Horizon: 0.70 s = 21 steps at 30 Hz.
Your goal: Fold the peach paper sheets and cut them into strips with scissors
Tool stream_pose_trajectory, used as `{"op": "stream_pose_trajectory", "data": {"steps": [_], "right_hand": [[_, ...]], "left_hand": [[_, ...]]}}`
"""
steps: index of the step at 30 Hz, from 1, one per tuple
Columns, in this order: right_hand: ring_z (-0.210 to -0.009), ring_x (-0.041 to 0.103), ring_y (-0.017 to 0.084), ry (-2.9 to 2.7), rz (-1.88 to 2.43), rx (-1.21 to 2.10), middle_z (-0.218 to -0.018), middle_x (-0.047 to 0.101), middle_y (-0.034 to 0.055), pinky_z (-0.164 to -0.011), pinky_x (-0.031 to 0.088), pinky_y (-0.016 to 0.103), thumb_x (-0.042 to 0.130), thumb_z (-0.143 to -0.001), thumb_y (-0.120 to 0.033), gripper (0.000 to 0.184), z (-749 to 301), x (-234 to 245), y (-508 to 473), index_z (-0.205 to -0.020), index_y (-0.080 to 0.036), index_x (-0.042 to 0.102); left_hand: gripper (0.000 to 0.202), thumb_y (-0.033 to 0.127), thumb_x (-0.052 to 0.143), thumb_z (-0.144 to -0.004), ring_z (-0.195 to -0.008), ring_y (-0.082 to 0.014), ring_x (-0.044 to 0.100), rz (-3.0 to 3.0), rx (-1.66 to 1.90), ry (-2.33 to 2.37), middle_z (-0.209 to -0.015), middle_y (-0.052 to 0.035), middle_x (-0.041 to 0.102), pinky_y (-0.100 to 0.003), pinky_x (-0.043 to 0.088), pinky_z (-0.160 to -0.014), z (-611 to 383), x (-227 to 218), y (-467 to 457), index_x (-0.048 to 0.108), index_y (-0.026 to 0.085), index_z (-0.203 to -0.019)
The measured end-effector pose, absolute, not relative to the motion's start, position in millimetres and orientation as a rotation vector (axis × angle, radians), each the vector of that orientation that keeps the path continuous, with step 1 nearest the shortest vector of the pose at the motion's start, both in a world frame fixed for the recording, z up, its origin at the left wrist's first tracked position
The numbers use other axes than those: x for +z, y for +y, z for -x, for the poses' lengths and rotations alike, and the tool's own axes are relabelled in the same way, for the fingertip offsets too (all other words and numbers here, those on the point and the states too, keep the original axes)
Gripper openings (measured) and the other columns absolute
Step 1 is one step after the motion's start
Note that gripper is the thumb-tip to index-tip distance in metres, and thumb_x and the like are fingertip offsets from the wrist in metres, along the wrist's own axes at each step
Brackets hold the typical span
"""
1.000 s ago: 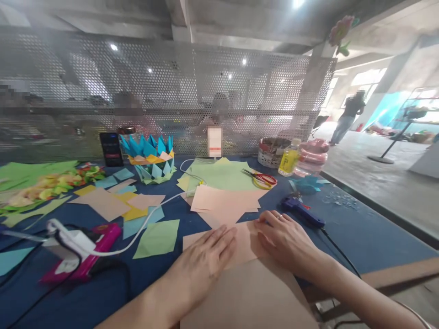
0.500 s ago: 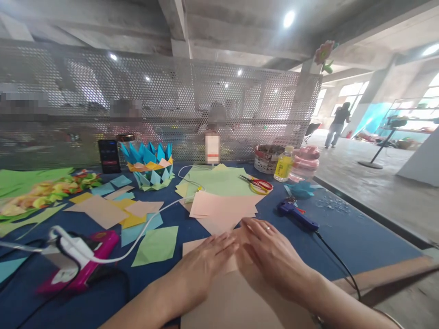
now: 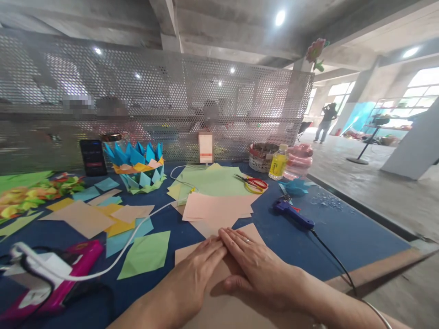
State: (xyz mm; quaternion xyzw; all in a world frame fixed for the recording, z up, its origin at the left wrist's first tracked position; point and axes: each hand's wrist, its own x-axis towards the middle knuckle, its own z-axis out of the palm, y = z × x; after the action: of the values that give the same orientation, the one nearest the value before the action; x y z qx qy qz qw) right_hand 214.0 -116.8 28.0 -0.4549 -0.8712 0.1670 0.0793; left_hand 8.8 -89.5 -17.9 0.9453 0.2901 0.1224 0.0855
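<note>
My left hand (image 3: 198, 272) and my right hand (image 3: 255, 266) lie flat side by side, fingers stretched out, pressing on a peach paper sheet (image 3: 255, 233) at the near edge of the blue table (image 3: 343, 233). The fingertips of both hands touch near the sheet's middle. A ring shows on my right hand. A larger tan sheet (image 3: 236, 315) lies under my wrists.
A stack of peach and green sheets (image 3: 216, 196) lies just beyond. Red-handled scissors (image 3: 254, 183), a blue glue gun (image 3: 291, 212) with its cord, a yellow bottle (image 3: 277, 167), a paper crown (image 3: 137, 167), loose coloured squares (image 3: 146, 253), a pink device (image 3: 65, 283) and a phone (image 3: 92, 156) surround it. Mesh screen behind.
My right hand has slid left across the peach sheet until it meets my left hand. The camera has shifted slightly to the right.
</note>
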Motion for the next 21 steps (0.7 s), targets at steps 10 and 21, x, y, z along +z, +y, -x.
{"op": "stream_pose_trajectory", "data": {"steps": [10, 21], "right_hand": [[-0.137, 0.028, 0.028, -2.627, 1.393, 0.272, -0.146, 0.034, 0.0196, -0.113, 0.023, 0.047, 0.039, -0.086, -0.064, 0.079, -234, 28, -116, -0.143, -0.010, 0.031], [-0.137, 0.028, 0.028, -2.637, 1.475, 0.216, -0.147, 0.032, 0.0189, -0.111, 0.026, 0.047, 0.035, -0.088, -0.064, 0.078, -238, 27, -117, -0.143, -0.009, 0.032]], "left_hand": [[0.089, -0.006, 0.034, -0.064, -0.137, -0.0176, 0.027, -2.821, 0.364, 0.998, -0.151, -0.0038, 0.027, -0.038, 0.034, -0.110, -3, -26, -90, 0.017, 0.021, -0.147], [0.070, 0.005, 0.034, -0.082, -0.137, -0.0239, 0.027, -2.991, 0.429, 1.131, -0.150, -0.0108, 0.029, -0.041, 0.037, -0.107, 29, -41, -103, 0.012, 0.016, -0.147]]}}
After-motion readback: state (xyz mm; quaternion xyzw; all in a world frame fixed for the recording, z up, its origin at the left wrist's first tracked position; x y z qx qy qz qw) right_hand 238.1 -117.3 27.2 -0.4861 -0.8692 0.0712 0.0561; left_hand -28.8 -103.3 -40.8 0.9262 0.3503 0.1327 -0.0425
